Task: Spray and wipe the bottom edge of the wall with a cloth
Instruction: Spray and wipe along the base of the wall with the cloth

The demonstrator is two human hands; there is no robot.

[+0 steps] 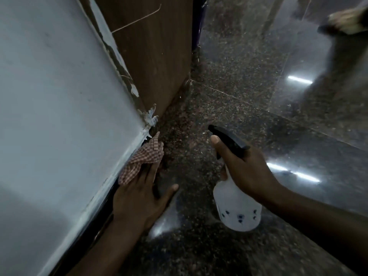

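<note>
Pressing cloth (142, 156) against wall base (125, 156), left fingers (148, 173) lie straight; right fingers (216, 141) grip spray bottle (237, 208).

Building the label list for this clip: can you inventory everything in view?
red-and-white checked cloth: one, red and white, against the wall's bottom edge, under the left hand's fingers
translucent white plastic spray bottle: one, white with a black trigger head, held above the floor, right of the cloth
white painted wall: one, white, left side
brown wooden panel: one, brown, meets the wall beyond the cloth
speckled dark stone floor: one, dark and glossy, centre and right
blurred object: one, pale and dark, top right, cannot tell what
left hand: one, presses the cloth to the wall's base
right hand: one, grips the bottle's neck
</note>
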